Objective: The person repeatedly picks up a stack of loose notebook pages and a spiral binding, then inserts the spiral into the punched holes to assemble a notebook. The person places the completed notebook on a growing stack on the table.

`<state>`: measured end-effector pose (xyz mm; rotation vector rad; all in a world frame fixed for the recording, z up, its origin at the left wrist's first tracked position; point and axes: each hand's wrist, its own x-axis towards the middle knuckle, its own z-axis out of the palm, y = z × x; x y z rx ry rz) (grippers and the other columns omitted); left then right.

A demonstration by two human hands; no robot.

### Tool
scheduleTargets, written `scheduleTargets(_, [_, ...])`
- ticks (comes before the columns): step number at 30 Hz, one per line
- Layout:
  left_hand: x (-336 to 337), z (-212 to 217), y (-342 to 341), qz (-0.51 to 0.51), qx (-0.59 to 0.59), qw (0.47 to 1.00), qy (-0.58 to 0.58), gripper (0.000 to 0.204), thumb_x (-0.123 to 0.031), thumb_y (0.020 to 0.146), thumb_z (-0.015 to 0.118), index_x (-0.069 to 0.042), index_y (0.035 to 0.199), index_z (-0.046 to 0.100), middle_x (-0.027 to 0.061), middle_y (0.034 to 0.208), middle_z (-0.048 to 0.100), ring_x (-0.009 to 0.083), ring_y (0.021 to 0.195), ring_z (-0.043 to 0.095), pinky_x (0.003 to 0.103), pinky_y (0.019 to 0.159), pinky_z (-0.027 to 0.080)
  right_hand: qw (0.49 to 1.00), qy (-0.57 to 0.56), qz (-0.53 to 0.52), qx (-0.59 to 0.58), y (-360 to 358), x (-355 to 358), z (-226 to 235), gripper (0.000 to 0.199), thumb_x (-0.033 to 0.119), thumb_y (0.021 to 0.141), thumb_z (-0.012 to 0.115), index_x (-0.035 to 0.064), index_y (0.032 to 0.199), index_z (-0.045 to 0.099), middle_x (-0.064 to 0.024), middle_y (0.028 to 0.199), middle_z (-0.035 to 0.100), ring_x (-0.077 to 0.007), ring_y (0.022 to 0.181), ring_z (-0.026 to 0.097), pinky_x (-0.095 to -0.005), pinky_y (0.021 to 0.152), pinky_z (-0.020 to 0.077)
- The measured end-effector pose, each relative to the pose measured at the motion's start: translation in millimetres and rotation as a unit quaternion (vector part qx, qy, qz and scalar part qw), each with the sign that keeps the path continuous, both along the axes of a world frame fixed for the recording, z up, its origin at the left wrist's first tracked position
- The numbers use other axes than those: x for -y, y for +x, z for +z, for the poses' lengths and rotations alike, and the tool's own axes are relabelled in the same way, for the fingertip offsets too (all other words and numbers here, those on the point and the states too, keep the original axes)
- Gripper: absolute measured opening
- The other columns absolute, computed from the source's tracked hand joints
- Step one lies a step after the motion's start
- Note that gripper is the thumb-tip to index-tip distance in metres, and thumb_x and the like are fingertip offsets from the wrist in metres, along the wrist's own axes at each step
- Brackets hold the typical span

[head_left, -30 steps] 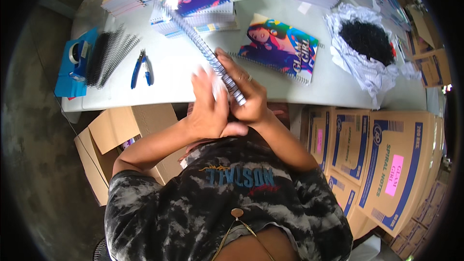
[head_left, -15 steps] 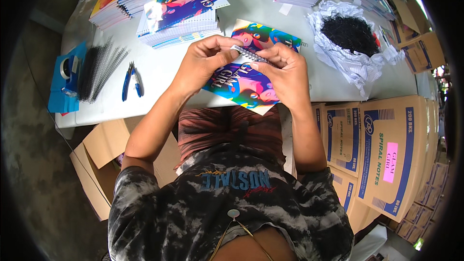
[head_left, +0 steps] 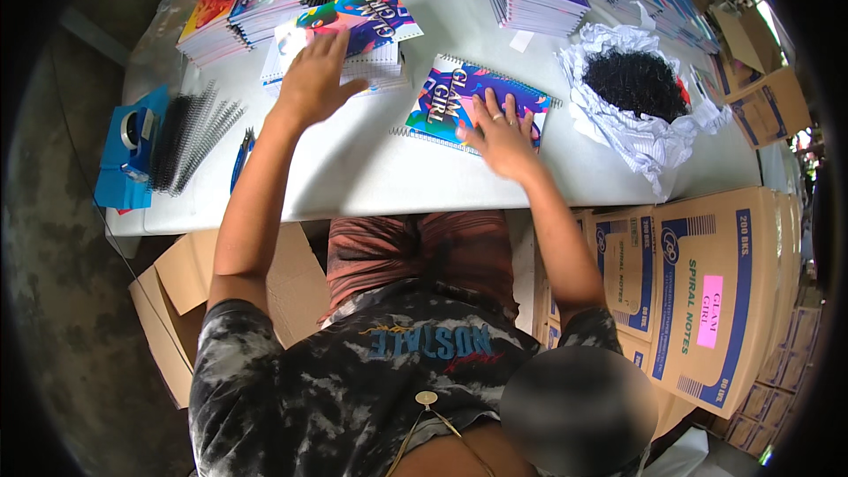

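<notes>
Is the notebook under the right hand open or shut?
Shut. The notebook lies flat on the table with its colourful cover up, and the right hand presses on it.

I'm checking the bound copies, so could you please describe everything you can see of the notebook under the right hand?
The notebook lies flat and closed on the white table, turned at a slight angle. Its glossy-looking cover is bright blue, pink and purple with large lettering. A wire spiral runs along its far edge, and another shows at the near left edge. The right hand rests palm-down on its lower right part, fingers spread, a ring on one. It sits apart from the stack beside it.
</notes>
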<state>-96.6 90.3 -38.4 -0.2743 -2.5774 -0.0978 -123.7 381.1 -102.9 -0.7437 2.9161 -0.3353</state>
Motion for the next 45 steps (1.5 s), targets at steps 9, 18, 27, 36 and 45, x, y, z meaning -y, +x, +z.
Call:
scheduleTargets(9, [4.3,52.7,78.1,-0.112,0.078,0.991,0.003,0.022,-0.013,0.078,0.059,-0.016,0.099,0.065,0.0097,0.081,0.064,0.0289,0.066,0.061,0.036,0.057,0.048,0.847,-0.519,0.05,-0.105,43.2,33.9,53.0,0.068,0.025,0.076,0.07,0.0025,0.132,0.039,-0.0208,0.135,0.038,-0.0349,0.131,0.026,-0.045,0.108,0.0141])
scheduleTargets(18, [1.2,44.6,106.6,-0.126,0.054,0.848,0.513,0.077,-0.009,0.068,0.076,0.0,0.131,0.034,0.015,0.123,0.049,0.0224,0.113,0.046,0.037,0.099,0.032,0.651,-0.746,0.037,0.135,71.4,45.5,48.8,0.016,0.003,0.078,0.068,-0.0045,0.091,0.064,-0.0055,0.083,0.066,-0.0073,0.074,0.058,-0.0217,0.069,0.0472])
scheduleTargets(27, [-14.3,-67.6,107.9,-0.04,0.11,0.814,0.569,0.048,0.004,0.073,0.057,-0.001,0.119,0.045,0.0085,0.112,0.053,0.023,0.108,0.048,0.035,0.093,0.037,0.769,-0.592,0.049,0.238,63.9,36.2,10.8,0.02,0.004,0.076,0.069,-0.0015,0.094,0.065,-0.0034,0.079,0.066,-0.0063,0.071,0.057,-0.0212,0.065,0.0464])
scheduleTargets(36, [190.8,-67.4,95.3,0.366,0.072,0.928,-0.012,0.032,-0.039,0.082,0.056,-0.014,0.1,0.064,0.0117,0.091,0.062,0.0297,0.09,0.059,0.04,0.074,0.046,0.781,-0.603,0.064,0.149,56.4,30.6,14.4,0.017,0.002,0.077,0.068,-0.0032,0.093,0.066,-0.0033,0.078,0.066,-0.0059,0.069,0.058,-0.0203,0.064,0.0465])
scheduleTargets(45, [181.4,4.8,94.1,0.251,-0.012,0.939,0.233,0.035,-0.038,0.09,0.047,-0.012,0.108,0.061,0.0161,0.101,0.062,0.0295,0.095,0.06,0.037,0.08,0.046,0.765,-0.612,0.063,0.19,55.9,23.2,10.1,0.018,0.002,0.077,0.068,-0.0024,0.093,0.064,-0.0033,0.083,0.064,-0.0071,0.074,0.057,-0.0208,0.067,0.045])
